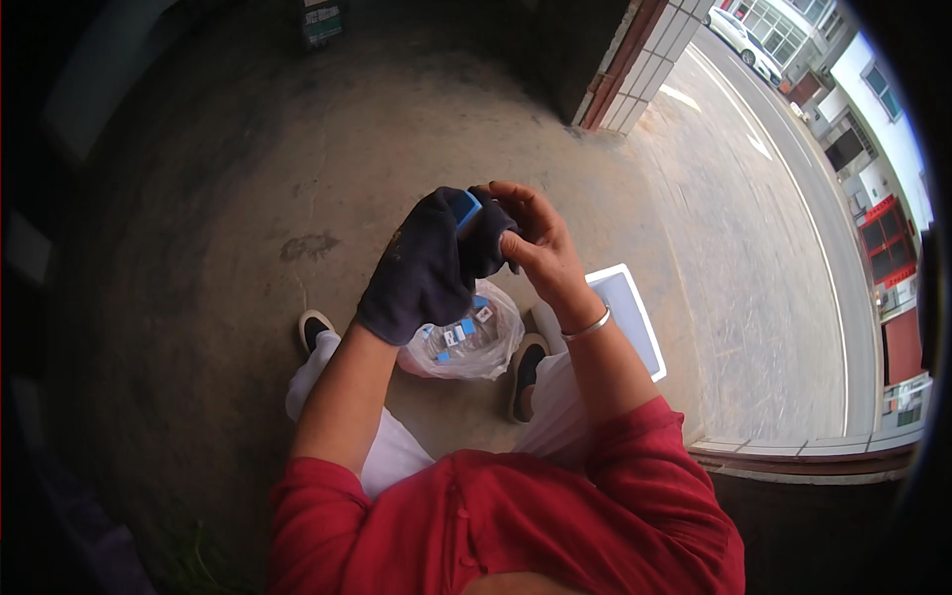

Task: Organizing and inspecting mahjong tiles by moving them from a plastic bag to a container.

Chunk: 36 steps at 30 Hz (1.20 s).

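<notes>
A red top (506,511) with a soft knit look lies nearest. Raised beyond it, the left hand (418,260) is wrapped in thick, dark cloth (488,236); its grip is closed on a flat-faced blue block (466,208), one edge of which shows between the folds. The bare right hand (540,243), a smooth metal bangle (587,325) at its wrist, curves its fingers apart from the thumb, which touches the cloth; whether this grip pinches the fabric cannot be told. Below, between dark, pale-rimmed shoes (531,375), a crinkled translucent bag (451,371) holds small blue-and-white pieces (466,327). Beside it stands a white, straight-sided box (652,342). Farther off are stained concrete floor (228,188), a tiled pillar (654,61) and a white car (742,42).
</notes>
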{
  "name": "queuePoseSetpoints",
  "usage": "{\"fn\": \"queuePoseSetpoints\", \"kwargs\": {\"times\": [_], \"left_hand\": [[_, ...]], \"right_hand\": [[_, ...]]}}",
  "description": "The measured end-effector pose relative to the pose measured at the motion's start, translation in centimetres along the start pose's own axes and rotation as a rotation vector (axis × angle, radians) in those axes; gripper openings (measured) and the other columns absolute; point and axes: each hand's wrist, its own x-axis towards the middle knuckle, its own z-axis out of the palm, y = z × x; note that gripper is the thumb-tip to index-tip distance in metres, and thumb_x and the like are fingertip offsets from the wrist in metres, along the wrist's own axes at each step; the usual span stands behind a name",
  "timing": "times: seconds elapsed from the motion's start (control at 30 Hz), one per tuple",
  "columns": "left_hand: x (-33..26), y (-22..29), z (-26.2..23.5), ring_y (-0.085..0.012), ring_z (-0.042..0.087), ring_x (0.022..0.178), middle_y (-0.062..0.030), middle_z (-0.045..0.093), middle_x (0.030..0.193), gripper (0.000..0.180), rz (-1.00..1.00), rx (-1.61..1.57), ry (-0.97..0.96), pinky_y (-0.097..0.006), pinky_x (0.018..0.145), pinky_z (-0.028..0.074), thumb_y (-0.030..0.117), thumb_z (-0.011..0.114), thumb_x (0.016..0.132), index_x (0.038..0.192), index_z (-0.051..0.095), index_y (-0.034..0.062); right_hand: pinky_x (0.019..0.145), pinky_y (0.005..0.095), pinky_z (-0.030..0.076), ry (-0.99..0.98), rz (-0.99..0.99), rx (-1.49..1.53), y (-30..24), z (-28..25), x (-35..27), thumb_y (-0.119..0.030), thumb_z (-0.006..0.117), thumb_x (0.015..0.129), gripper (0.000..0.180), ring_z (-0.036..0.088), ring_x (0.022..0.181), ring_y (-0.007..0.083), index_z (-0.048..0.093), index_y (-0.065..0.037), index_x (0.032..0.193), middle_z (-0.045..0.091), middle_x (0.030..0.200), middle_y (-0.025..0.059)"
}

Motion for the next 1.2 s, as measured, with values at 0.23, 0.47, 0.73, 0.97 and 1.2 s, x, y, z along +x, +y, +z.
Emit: {"fn": "queuePoseSetpoints", "kwargs": {"times": [0.23, 0.47, 0.73, 0.97, 1.2], "left_hand": [[-0.8, -1.1, 0.8, -0.0379, 0.060, 0.074, -0.0167, 0.061, 0.078, 0.021, -0.100, -0.035, 0.187, -0.042, 0.063, 0.047, 0.025, 0.066, 0.077, 0.084, 0.059, 0.0070], [-0.7, -1.7, 1.6, -0.0368, 0.060, 0.080, -0.0171, 0.061, 0.086, 0.025, -0.178, 0.049, 0.096, -0.041, 0.067, 0.047, 0.028, 0.066, 0.079, 0.085, 0.058, 0.0062], [-1.3, -2.4, 1.4, -0.0404, 0.052, 0.088, -0.0190, 0.054, 0.092, 0.034, 0.131, 0.150, 0.106, -0.043, 0.075, 0.044, 0.016, 0.075, 0.064, 0.088, 0.052, 0.0055], [-2.4, -3.2, 2.2, -0.0367, 0.054, 0.085, -0.0181, 0.054, 0.091, 0.038, 0.027, 0.086, 0.242, -0.041, 0.073, 0.044, 0.028, 0.070, 0.073, 0.095, 0.051, 0.0024], [-1.9, -4.3, 1.6, -0.0352, 0.055, 0.089, -0.0157, 0.058, 0.093, 0.015, -0.219, -0.238, 0.161, -0.040, 0.076, 0.044, 0.009, 0.060, 0.076, 0.090, 0.057, 0.0043]], "right_hand": [[0.097, 0.0288, 0.041, -0.076, 0.139, -0.254, 0.4, 0.2, -0.2, -0.022, 0.075, 0.080, 0.060, 0.056, 0.108, 0.0164, 0.049, 0.001, 0.129, 0.059, 0.118, 0.0079], [0.092, 0.0254, 0.044, 0.035, 0.198, 0.069, 1.4, 0.1, -0.3, -0.014, 0.069, 0.083, 0.049, 0.057, 0.102, 0.0143, 0.053, 0.003, 0.126, 0.060, 0.113, 0.0069], [0.085, 0.0287, 0.048, 0.049, -0.033, -0.520, 0.5, 1.1, -0.6, -0.001, 0.061, 0.073, 0.043, 0.060, 0.094, 0.0179, 0.058, 0.003, 0.116, 0.062, 0.106, 0.0117], [0.095, 0.0293, 0.042, -0.106, -0.141, -0.693, -0.5, 1.8, -0.7, -0.002, 0.061, 0.074, 0.048, 0.053, 0.111, 0.0160, 0.055, 0.001, 0.121, 0.056, 0.119, 0.0092], [0.098, 0.0287, 0.039, -0.065, 0.000, -0.422, 0.8, 0.7, -0.6, -0.009, 0.062, 0.081, 0.053, 0.052, 0.112, 0.0173, 0.049, 0.002, 0.131, 0.055, 0.121, 0.0087]]}}
